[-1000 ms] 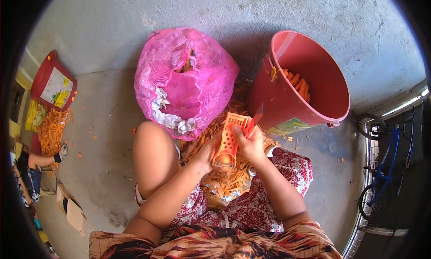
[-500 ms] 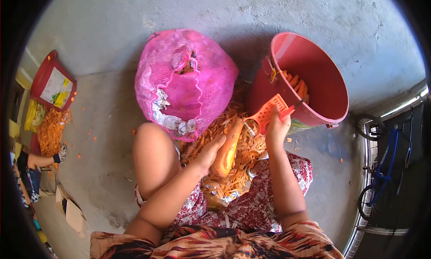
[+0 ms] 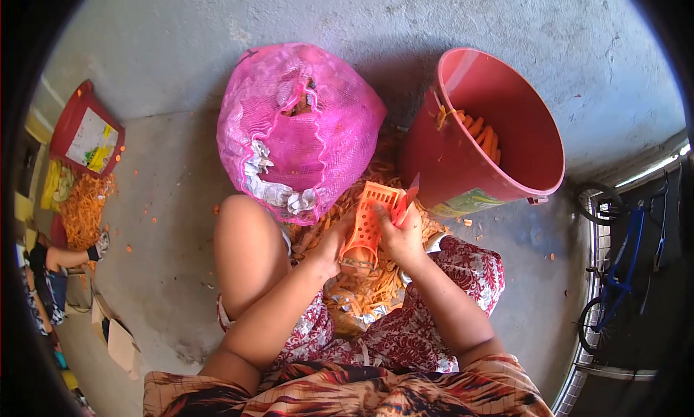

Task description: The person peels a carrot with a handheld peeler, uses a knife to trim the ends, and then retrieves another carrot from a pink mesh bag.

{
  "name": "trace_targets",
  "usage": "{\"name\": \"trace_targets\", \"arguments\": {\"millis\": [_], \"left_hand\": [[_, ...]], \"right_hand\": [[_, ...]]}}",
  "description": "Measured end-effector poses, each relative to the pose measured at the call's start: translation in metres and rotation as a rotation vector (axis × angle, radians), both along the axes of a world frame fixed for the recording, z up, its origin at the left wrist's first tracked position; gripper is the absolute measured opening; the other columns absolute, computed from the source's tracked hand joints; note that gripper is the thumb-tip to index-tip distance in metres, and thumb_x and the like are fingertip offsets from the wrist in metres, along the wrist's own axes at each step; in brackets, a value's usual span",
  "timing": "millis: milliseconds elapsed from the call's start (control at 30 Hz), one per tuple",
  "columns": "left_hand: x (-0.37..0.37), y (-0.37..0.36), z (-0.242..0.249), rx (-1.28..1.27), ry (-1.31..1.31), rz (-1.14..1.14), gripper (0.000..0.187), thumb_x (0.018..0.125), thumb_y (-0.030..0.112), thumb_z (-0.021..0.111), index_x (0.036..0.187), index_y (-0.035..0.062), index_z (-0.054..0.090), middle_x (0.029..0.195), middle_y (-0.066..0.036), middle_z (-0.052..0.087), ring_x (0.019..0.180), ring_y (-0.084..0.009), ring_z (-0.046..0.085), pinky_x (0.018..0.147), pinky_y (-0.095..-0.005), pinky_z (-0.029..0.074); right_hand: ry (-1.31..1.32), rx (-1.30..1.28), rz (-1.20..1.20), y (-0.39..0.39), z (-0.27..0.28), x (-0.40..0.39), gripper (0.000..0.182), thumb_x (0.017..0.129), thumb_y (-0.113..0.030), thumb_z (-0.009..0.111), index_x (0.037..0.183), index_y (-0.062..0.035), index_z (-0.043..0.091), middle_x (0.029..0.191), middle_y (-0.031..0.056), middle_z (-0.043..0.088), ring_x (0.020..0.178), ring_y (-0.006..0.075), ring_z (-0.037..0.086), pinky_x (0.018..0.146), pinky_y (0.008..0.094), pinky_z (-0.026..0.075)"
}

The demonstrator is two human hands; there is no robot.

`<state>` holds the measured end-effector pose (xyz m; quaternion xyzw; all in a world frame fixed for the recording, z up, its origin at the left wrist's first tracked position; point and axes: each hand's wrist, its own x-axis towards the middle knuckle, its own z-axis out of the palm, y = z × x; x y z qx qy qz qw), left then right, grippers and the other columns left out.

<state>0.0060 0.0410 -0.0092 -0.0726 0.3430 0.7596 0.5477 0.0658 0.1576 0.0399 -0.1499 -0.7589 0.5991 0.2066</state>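
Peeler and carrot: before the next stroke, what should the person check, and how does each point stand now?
1. Peeler gripped in the right hand: ok.
2. Carrot held by the left hand: ok, under the peeler.
3. Left fingertips clear of the blade: cannot tell, the peeler hides them.
4. Right hand free of other tools: not ok, it also holds a red knife.
5. Bucket open for carrots: ok, with room above those inside.

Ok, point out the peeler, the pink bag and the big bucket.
Peeler (image 3: pixel 366 227): head view, on its holed orange body.
Pink bag (image 3: pixel 343 120): head view, on its mesh side.
Big bucket (image 3: pixel 437 153): head view, on its outer wall.
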Motion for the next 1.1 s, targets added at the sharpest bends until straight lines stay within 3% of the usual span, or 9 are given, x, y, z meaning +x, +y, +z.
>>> {"name": "trace_targets", "arguments": {"millis": [233, 400, 500, 633, 733, 800, 900, 1000, 1100], "left_hand": [[-0.001, -0.001, -0.002, 0.182, -0.009, -0.108, 0.033, 0.088, 0.027, 0.038, 0.111, 0.0045, 0.046, 0.098, -0.008, 0.057, 0.086, -0.0158, 0.058, 0.072, -0.0304, 0.049], [0.002, 0.001, 0.007, 0.285, -0.106, 0.007, 0.032, 0.089, 0.024, 0.035, 0.113, 0.0044, 0.044, 0.1, -0.009, 0.056, 0.086, -0.0159, 0.057, 0.073, -0.0303, 0.049], [-0.001, -0.001, 0.0, 0.371, -0.206, -0.075, 0.031, 0.09, 0.023, 0.032, 0.113, 0.0051, 0.044, 0.1, -0.009, 0.056, 0.087, -0.0168, 0.057, 0.075, -0.0303, 0.048], [0.0, 0.0, 0.002, 0.182, -0.069, -0.105, 0.037, 0.089, 0.032, 0.032, 0.112, 0.0041, 0.044, 0.098, -0.012, 0.056, 0.085, -0.021, 0.058, 0.073, -0.0342, 0.049], [-0.002, -0.003, 0.004, 0.225, -0.021, -0.263, 0.045, 0.088, 0.04, 0.032, 0.113, 0.0038, 0.042, 0.092, -0.016, 0.056, 0.079, -0.0251, 0.058, 0.068, -0.037, 0.049], [0.001, -0.002, 0.003, 0.347, -0.045, -0.401, 0.05, 0.086, 0.046, 0.032, 0.114, 0.0043, 0.04, 0.087, -0.018, 0.055, 0.075, -0.0277, 0.058, 0.063, -0.0387, 0.05], [0.005, 0.001, 0.014, 0.212, -0.064, -0.348, 0.049, 0.085, 0.047, 0.036, 0.111, 0.0048, 0.043, 0.083, -0.015, 0.056, 0.068, -0.0231, 0.058, 0.058, -0.0338, 0.049], [0.004, -0.001, 0.023, 0.185, -0.041, -0.324, 0.049, 0.085, 0.046, 0.038, 0.11, 0.0042, 0.045, 0.083, -0.012, 0.056, 0.067, -0.0198, 0.058, 0.058, -0.0311, 0.048], [0.003, -0.002, 0.019, 0.193, -0.003, -0.373, 0.048, 0.085, 0.045, 0.039, 0.11, 0.0042, 0.044, 0.084, -0.012, 0.056, 0.067, -0.0196, 0.057, 0.06, -0.0311, 0.048]], "right_hand": [[0.056, -0.124, -0.019, -0.001, 0.006, 0.003, 0.016, 0.082, -0.008, 0.052, 0.096, 0.0007, 0.05, 0.081, 0.0063, 0.06, 0.071, 0.011, 0.056, 0.064, 0.0244, 0.045], [0.04, -0.11, -0.012, 0.0, -0.002, 0.004, 0.016, 0.082, -0.008, 0.052, 0.094, 0.0012, 0.05, 0.079, 0.008, 0.06, 0.071, 0.0123, 0.057, 0.064, 0.026, 0.046], [0.019, -0.079, -0.009, -0.001, 0.0, 0.004, 0.015, 0.081, -0.008, 0.053, 0.093, 0.0012, 0.051, 0.078, 0.0097, 0.06, 0.071, 0.0136, 0.058, 0.063, 0.0269, 0.046], [0.017, 0.0, -0.074, -0.001, 0.0, 0.003, 0.014, 0.08, -0.009, 0.054, 0.09, 0.0007, 0.051, 0.071, 0.0092, 0.058, 0.064, 0.0132, 0.056, 0.06, 0.0274, 0.046], [0.031, 0.313, -0.268, 0.024, -0.009, -0.003, 0.011, 0.081, -0.008, 0.053, 0.087, 0.0004, 0.051, 0.064, 0.0056, 0.054, 0.056, 0.0112, 0.05, 0.054, 0.0263, 0.044], [0.029, -0.073, -0.42, 0.046, 0.007, -0.008, 0.007, 0.083, -0.009, 0.051, 0.083, -0.0015, 0.053, 0.068, -0.0005, 0.052, 0.057, 0.0054, 0.045, 0.051, 0.0213, 0.038], [0.164, 0.137, -0.544, 0.056, 0.002, -0.011, 0.007, 0.084, -0.01, 0.049, 0.082, -0.0039, 0.052, 0.064, -0.0028, 0.048, 0.054, 0.0034, 0.042, 0.049, 0.0186, 0.036], [0.116, 0.054, -0.507, 0.057, 0.003, -0.008, 0.015, 0.086, -0.014, 0.049, 0.09, 0.0, 0.051, 0.069, 0.0018, 0.054, 0.06, 0.0074, 0.046, 0.056, 0.0226, 0.04], [0.151, 0.068, -0.561, 0.064, 0.002, -0.009, 0.011, 0.085, -0.013, 0.049, 0.081, -0.0027, 0.049, 0.064, -0.0003, 0.049, 0.056, 0.0065, 0.042, 0.052, 0.0222, 0.037]]}}
